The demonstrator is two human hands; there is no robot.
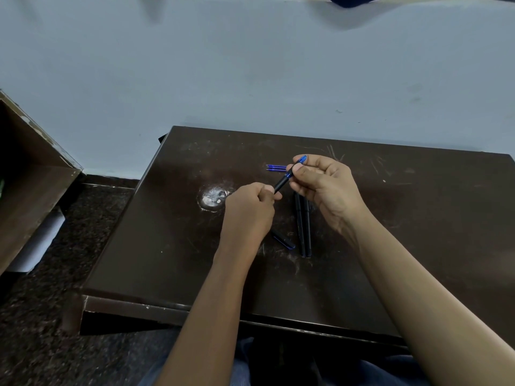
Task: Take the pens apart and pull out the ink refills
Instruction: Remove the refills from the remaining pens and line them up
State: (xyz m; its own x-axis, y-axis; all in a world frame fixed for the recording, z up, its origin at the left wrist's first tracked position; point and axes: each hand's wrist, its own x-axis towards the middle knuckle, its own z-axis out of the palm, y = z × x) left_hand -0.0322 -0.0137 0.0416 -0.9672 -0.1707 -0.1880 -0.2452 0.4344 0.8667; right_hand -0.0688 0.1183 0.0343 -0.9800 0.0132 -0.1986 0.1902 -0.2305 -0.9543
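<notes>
A: Our left hand's grip (250, 203) clamps the low end of the slim black plastic pen (282, 182); the right hand (323, 182) pinches its blue tip, probably for twisting apart.

B: We see a black cap (282, 239) and two black barrels (303, 227) nearer on the dark scratched tabletop (167, 232). Beyond our hands, three thin blue refills (276, 168) lie grouped.
</notes>
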